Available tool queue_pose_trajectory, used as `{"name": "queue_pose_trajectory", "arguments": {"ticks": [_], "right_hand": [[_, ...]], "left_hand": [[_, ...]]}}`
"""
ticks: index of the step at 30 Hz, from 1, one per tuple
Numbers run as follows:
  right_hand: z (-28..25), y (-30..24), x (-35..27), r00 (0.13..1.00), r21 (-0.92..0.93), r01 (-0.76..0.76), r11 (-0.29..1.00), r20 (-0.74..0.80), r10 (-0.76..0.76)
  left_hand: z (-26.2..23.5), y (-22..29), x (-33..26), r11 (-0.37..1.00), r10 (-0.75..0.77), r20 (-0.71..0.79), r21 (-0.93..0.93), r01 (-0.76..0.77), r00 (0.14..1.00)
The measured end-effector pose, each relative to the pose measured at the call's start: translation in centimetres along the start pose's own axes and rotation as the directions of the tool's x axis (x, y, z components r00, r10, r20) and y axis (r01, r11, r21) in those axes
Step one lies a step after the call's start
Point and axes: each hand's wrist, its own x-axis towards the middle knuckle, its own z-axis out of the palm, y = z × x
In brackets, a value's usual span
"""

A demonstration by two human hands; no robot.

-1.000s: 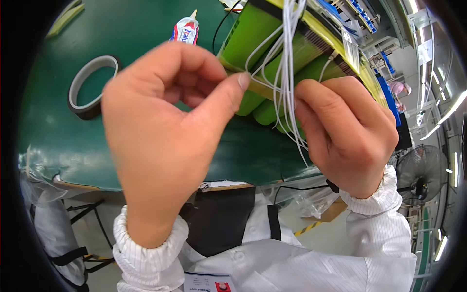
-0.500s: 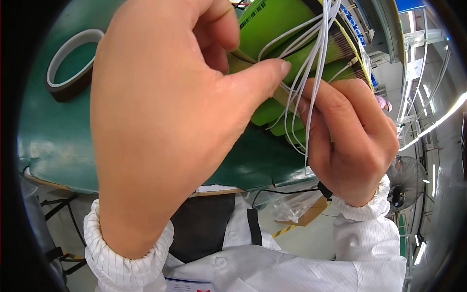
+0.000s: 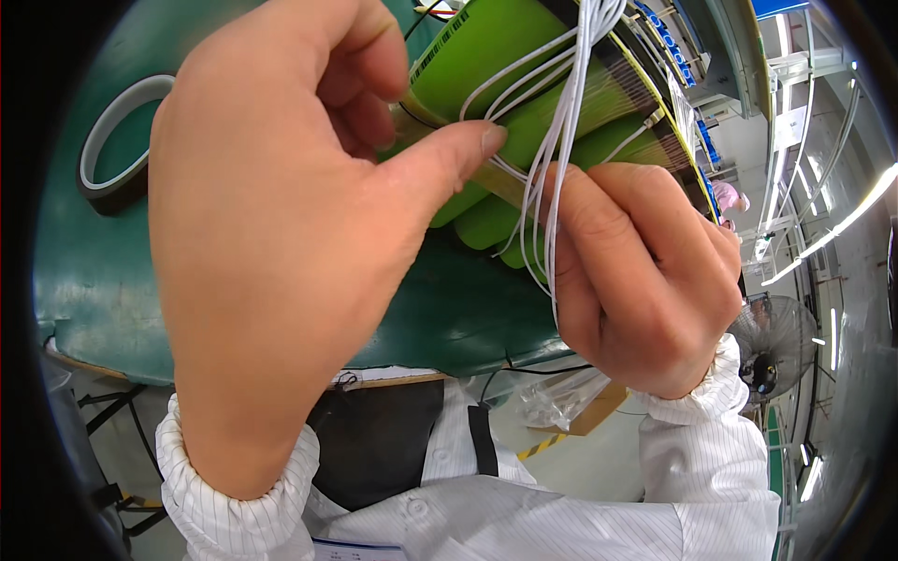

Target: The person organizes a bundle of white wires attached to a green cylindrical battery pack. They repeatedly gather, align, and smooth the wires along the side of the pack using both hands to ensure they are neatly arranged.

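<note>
A battery pack of green cylindrical cells [image 3: 491, 51] lies tilted on the table, ahead of my hands. A bundle of thin white wires [image 3: 572, 103] loops down over it. A strip of yellowish tape [image 3: 507, 188] crosses the cells. My left hand [image 3: 262, 196] is at the pack's left side, its thumb pressing beside the wires and tape and its other fingers curled; their tips are partly hidden. With thumb and forefinger, my right hand [image 3: 645, 280] pinches the white wires near the end of the tape. The exact pinch point is covered by the fingers.
A roll of dark brown tape [image 3: 117, 140] lies on the green table mat [image 3: 94, 290] to the left. The table's near edge runs in front of my body. Clear plastic and a cardboard box [image 3: 599, 411] are below it. At the right stands a fan [image 3: 772, 346].
Both hands and the battery pack appear shifted to the left in the picture. The left thumb still presses and the right fingers still pinch.
</note>
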Motion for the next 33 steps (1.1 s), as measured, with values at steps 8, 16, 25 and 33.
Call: {"name": "queue_pose_trajectory", "arguments": {"ticks": [8,16,25,33], "right_hand": [[0.4,-1.1,1.4,0.977,0.056,-0.211,0.976,-0.013,0.212],[0.2,-1.0,0.5,0.981,-0.009,-0.191,0.982,-0.028,0.191],[0.5,-1.6,1.8,0.975,0.065,-0.219,0.973,-0.006,0.22],[1.7,-1.6,1.2,0.953,0.1,-0.263,0.959,-0.124,0.275]], "left_hand": [[0.5,-1.2,-0.8,0.991,0.093,-0.075,-0.093,-0.099,0.993],[0.3,-0.1,-0.9,0.997,0.055,-0.052,0.057,-0.052,0.997],[-0.2,-0.1,-0.5,0.996,-0.002,-0.02,0.087,0.003,1.0],[0.0,-0.8,-0.6,0.998,0.026,0.013,0.049,-0.027,1.0]]}}
